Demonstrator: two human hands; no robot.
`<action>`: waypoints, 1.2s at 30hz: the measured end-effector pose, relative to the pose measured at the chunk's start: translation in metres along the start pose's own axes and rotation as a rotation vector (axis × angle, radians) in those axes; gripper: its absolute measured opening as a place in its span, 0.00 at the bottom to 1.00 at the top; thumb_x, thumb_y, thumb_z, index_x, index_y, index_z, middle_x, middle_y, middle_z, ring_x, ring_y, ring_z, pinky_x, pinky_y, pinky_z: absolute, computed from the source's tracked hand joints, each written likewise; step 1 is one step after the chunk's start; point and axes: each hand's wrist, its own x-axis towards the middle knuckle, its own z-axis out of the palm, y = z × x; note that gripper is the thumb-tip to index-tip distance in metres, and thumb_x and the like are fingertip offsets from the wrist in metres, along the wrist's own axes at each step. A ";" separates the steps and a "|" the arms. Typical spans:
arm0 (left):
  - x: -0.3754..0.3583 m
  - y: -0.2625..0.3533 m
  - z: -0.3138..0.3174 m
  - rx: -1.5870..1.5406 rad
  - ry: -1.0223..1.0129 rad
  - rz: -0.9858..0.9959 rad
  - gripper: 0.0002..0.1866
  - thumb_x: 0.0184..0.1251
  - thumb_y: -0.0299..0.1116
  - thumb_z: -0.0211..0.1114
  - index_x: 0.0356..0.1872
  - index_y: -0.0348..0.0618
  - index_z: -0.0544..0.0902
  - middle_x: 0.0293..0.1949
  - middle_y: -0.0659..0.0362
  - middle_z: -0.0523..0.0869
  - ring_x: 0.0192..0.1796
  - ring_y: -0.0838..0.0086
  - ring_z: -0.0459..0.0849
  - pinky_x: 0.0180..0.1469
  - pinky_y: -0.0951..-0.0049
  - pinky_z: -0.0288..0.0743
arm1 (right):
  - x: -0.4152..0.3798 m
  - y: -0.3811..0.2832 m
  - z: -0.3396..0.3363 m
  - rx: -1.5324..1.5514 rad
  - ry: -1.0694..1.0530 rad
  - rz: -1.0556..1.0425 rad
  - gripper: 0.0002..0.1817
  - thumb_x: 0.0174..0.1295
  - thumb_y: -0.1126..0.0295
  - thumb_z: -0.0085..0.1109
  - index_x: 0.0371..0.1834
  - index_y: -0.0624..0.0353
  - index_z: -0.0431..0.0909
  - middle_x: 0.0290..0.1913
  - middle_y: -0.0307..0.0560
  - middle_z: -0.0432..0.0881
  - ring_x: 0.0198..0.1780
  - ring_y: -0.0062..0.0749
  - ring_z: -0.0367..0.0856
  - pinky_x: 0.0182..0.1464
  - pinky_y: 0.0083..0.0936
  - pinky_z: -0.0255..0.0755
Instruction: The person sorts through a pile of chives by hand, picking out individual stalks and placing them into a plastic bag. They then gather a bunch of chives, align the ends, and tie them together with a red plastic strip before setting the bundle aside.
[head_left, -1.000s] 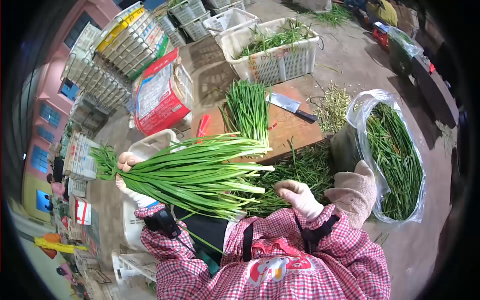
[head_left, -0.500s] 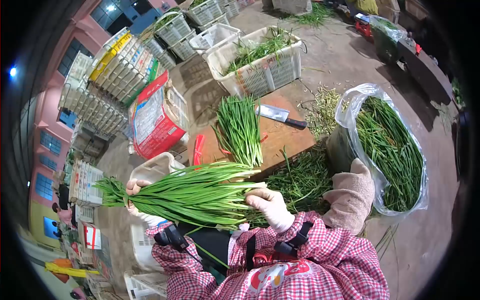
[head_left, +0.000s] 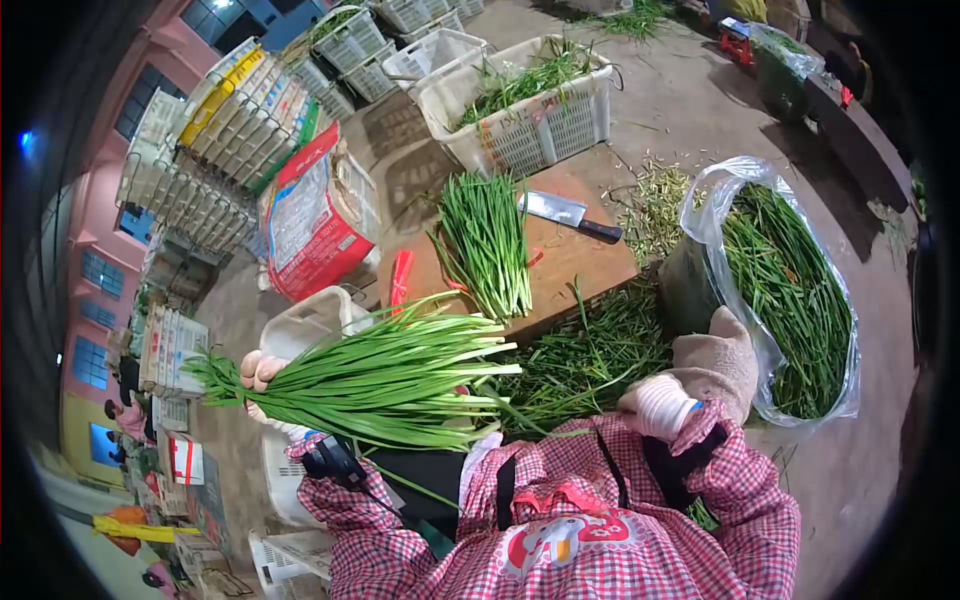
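My left hand [head_left: 262,375], in a pale glove, is closed round the leafy end of a loose bunch of garlic chives [head_left: 370,380]. The bunch lies sideways over my lap, its pale cut ends fanned out to the right. Away from them, my right hand [head_left: 655,405] is curled low beside a beige cloth-covered shape [head_left: 715,365]; its fingertips are hidden, and what they hold, if anything, I cannot make out. Another bunch of chives [head_left: 485,245] rests on a brown board [head_left: 580,285], beside a cleaver [head_left: 570,215] and red ties [head_left: 401,278].
Loose green trimmings [head_left: 600,350] are heaped below the board. To the right stands a clear plastic bag [head_left: 700,215] full of greens. A white crate [head_left: 545,130] with greens is behind the board. A red-and-white sack [head_left: 315,230] and stacked crates [head_left: 220,130] line the left.
My right hand has left the chives' cut ends and moved right, toward the beige cloth. My left hand still grips the bunch, whose stems are spread more widely.
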 end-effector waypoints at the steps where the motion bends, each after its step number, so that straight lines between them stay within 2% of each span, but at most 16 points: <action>1: 0.002 -0.003 0.003 0.039 -0.041 0.005 0.09 0.58 0.25 0.56 0.30 0.52 0.65 0.25 0.72 0.62 0.29 0.85 0.66 0.50 0.77 0.67 | -0.006 -0.005 -0.002 -0.204 0.097 0.095 0.21 0.58 0.54 0.63 0.49 0.56 0.81 0.38 0.50 0.86 0.40 0.43 0.85 0.44 0.35 0.78; 4: -0.002 -0.036 0.012 0.198 -0.130 0.098 0.13 0.58 0.24 0.60 0.34 0.52 0.63 0.30 0.69 0.65 0.38 0.80 0.68 0.54 0.75 0.67 | -0.008 -0.041 -0.010 0.852 0.274 -0.096 0.31 0.61 0.55 0.63 0.64 0.60 0.70 0.47 0.54 0.84 0.48 0.40 0.83 0.51 0.30 0.76; 6: -0.001 -0.043 0.014 0.111 -0.243 0.021 0.16 0.57 0.24 0.63 0.36 0.53 0.63 0.31 0.68 0.66 0.40 0.78 0.68 0.55 0.74 0.67 | 0.002 -0.086 -0.011 1.685 0.010 -0.152 0.27 0.67 0.62 0.58 0.66 0.63 0.67 0.36 0.43 0.81 0.31 0.20 0.77 0.33 0.16 0.72; 7: -0.002 -0.044 0.015 0.062 -0.262 -0.061 0.18 0.56 0.23 0.65 0.36 0.54 0.64 0.32 0.69 0.67 0.40 0.78 0.68 0.55 0.73 0.67 | 0.008 -0.102 -0.018 1.916 -0.150 -0.222 0.26 0.67 0.63 0.58 0.66 0.63 0.67 0.30 0.40 0.78 0.21 0.18 0.69 0.25 0.15 0.64; 9: -0.007 -0.010 -0.007 0.171 -0.289 -0.128 0.18 0.57 0.25 0.66 0.37 0.55 0.64 0.33 0.69 0.69 0.42 0.79 0.69 0.55 0.72 0.67 | 0.025 -0.130 -0.021 2.047 -0.086 -0.336 0.24 0.67 0.57 0.58 0.60 0.61 0.72 0.25 0.37 0.76 0.18 0.17 0.67 0.22 0.16 0.61; 13: -0.008 -0.025 -0.006 0.112 -0.350 -0.076 0.18 0.57 0.25 0.67 0.37 0.55 0.65 0.33 0.69 0.71 0.43 0.79 0.71 0.54 0.72 0.68 | 0.043 -0.147 -0.022 2.099 0.102 -0.272 0.19 0.67 0.52 0.57 0.41 0.60 0.78 0.22 0.36 0.77 0.20 0.19 0.71 0.24 0.15 0.62; 15: -0.009 -0.006 -0.014 0.082 -0.368 -0.181 0.18 0.57 0.24 0.68 0.38 0.55 0.66 0.33 0.69 0.73 0.44 0.79 0.73 0.54 0.72 0.69 | 0.039 -0.130 -0.012 2.008 -0.129 -0.570 0.24 0.65 0.50 0.57 0.48 0.63 0.76 0.20 0.42 0.77 0.18 0.23 0.72 0.22 0.18 0.64; 17: -0.007 -0.024 -0.007 0.062 -0.373 -0.109 0.18 0.56 0.24 0.69 0.38 0.55 0.67 0.31 0.70 0.74 0.42 0.79 0.73 0.54 0.72 0.69 | 0.028 -0.113 -0.006 1.929 -0.268 -0.772 0.22 0.66 0.52 0.56 0.36 0.64 0.80 0.20 0.42 0.78 0.18 0.23 0.72 0.25 0.21 0.65; 21: -0.002 -0.013 -0.009 0.044 -0.355 -0.128 0.17 0.56 0.24 0.69 0.37 0.54 0.68 0.31 0.69 0.74 0.41 0.80 0.74 0.53 0.72 0.70 | 0.009 -0.063 -0.010 1.187 -0.569 -0.464 0.13 0.65 0.60 0.59 0.34 0.59 0.84 0.21 0.38 0.78 0.24 0.19 0.74 0.29 0.21 0.69; 22: -0.002 -0.012 -0.009 0.046 -0.354 -0.137 0.17 0.56 0.25 0.69 0.37 0.54 0.68 0.31 0.69 0.74 0.41 0.79 0.74 0.53 0.72 0.70 | 0.008 -0.053 0.003 0.935 -0.414 -0.412 0.22 0.56 0.45 0.64 0.43 0.50 0.86 0.25 0.36 0.83 0.28 0.26 0.81 0.34 0.25 0.75; 23: -0.002 -0.012 -0.008 0.047 -0.353 -0.142 0.17 0.56 0.25 0.68 0.36 0.54 0.68 0.31 0.69 0.74 0.41 0.79 0.74 0.53 0.71 0.69 | 0.005 -0.041 0.007 0.396 -0.250 -0.321 0.22 0.59 0.46 0.61 0.51 0.43 0.84 0.29 0.41 0.85 0.31 0.34 0.83 0.36 0.32 0.76; 24: -0.001 -0.011 -0.008 0.049 -0.355 -0.146 0.16 0.57 0.25 0.68 0.36 0.54 0.68 0.30 0.69 0.74 0.41 0.79 0.74 0.53 0.71 0.69 | 0.009 -0.029 0.008 -0.004 -0.295 -0.276 0.17 0.59 0.56 0.58 0.45 0.54 0.84 0.38 0.50 0.86 0.38 0.47 0.85 0.40 0.38 0.78; 25: -0.001 -0.011 -0.007 0.048 -0.353 -0.150 0.16 0.57 0.25 0.68 0.36 0.54 0.68 0.30 0.69 0.74 0.41 0.79 0.74 0.53 0.71 0.69 | 0.003 -0.018 0.006 -0.104 -0.173 -0.093 0.18 0.57 0.59 0.58 0.49 0.51 0.82 0.35 0.51 0.85 0.37 0.47 0.85 0.39 0.41 0.78; 27: 0.000 -0.010 -0.005 0.054 -0.354 -0.160 0.15 0.58 0.26 0.67 0.36 0.54 0.68 0.30 0.69 0.74 0.41 0.79 0.74 0.53 0.70 0.69 | -0.006 -0.019 -0.016 -0.108 -0.156 -0.027 0.16 0.58 0.59 0.57 0.48 0.49 0.80 0.31 0.50 0.84 0.34 0.47 0.85 0.35 0.43 0.77; 31: 0.000 -0.010 0.002 0.069 -0.353 -0.183 0.14 0.60 0.27 0.66 0.36 0.54 0.68 0.30 0.68 0.74 0.41 0.79 0.74 0.54 0.68 0.69 | -0.009 -0.045 -0.034 0.400 0.613 -0.287 0.11 0.57 0.62 0.62 0.41 0.52 0.81 0.26 0.48 0.82 0.28 0.46 0.82 0.30 0.35 0.76; 36: 0.002 -0.014 0.011 0.088 -0.360 -0.228 0.12 0.61 0.28 0.64 0.35 0.54 0.68 0.30 0.68 0.75 0.41 0.78 0.74 0.54 0.67 0.68 | 0.004 -0.083 -0.058 0.407 0.696 -0.273 0.19 0.56 0.55 0.65 0.48 0.50 0.78 0.28 0.48 0.83 0.28 0.45 0.82 0.30 0.35 0.75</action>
